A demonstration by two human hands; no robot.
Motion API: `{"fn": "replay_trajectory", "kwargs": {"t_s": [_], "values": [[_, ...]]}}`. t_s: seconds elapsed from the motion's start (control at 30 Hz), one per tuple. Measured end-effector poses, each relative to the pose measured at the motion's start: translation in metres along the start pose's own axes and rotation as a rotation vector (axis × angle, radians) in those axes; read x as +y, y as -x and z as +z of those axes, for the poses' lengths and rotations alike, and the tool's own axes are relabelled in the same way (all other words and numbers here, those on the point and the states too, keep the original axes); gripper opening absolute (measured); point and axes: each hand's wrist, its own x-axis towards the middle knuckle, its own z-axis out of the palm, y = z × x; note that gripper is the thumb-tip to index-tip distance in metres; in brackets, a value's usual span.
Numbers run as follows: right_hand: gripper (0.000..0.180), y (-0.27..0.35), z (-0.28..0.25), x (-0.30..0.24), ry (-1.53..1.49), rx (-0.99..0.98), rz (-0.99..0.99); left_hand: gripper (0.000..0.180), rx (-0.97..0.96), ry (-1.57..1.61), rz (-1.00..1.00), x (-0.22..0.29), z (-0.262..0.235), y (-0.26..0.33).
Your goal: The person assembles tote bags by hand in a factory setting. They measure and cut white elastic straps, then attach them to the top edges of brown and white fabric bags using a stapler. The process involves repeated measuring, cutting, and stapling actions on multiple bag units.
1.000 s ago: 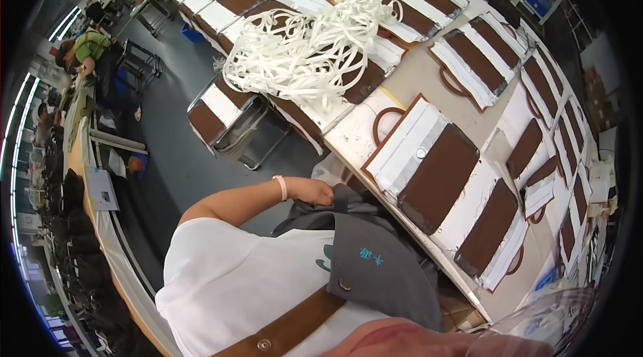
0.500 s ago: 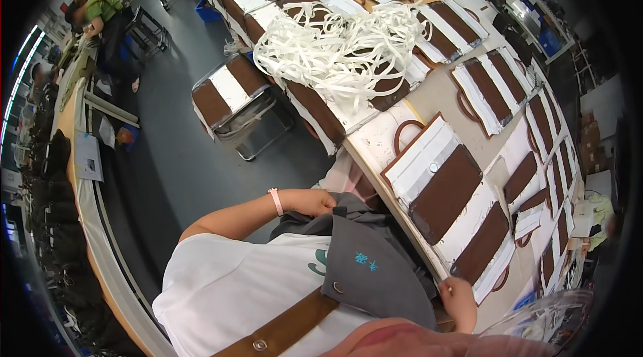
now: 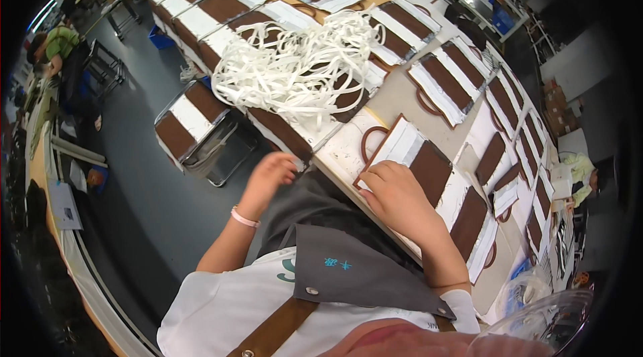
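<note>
In front of me, at the table's near edge, lies a brown and white bag panel (image 3: 430,173) with a brown loop handle (image 3: 372,139). My right hand (image 3: 395,197) rests on its near left corner, fingers bent and closed on the edge. My left hand (image 3: 273,175) hangs in the air beside the table edge, above my lap. Its fingers are loosely bent and slightly apart, with nothing visible in them. Beside the first panel, to the right, lies another brown and white panel (image 3: 471,222).
A tangled heap of white straps (image 3: 295,65) lies on panels to the left. More panels (image 3: 450,76) cover the table (image 3: 418,106) further off. On the left stands a stool (image 3: 191,119) carrying a panel. A person in green (image 3: 61,42) works at the far left.
My right hand has moved from the table's near right edge onto the bag panel. My left hand has left the grey apron at my waist and risen toward the table. The view has shifted right.
</note>
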Motion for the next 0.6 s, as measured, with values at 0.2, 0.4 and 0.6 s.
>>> {"fn": "replay_trajectory", "kwargs": {"t_s": [0.2, 0.4, 0.6], "values": [[0.024, 0.004, 0.012, 0.015, -0.012, -0.138, 0.044, 0.046, 0.248, 0.444, 0.04, 0.044, -0.006, -0.03], [0.019, 0.014, 0.026, 0.027, -0.088, -0.032, 0.075, 0.053, 0.265, 0.735, -0.098, 0.061, 0.014, -0.088], [0.026, 0.034, 0.028, 0.045, -0.219, -0.153, 0.217, 0.037, 0.221, 0.907, 0.025, 0.1, 0.009, -0.125]]}}
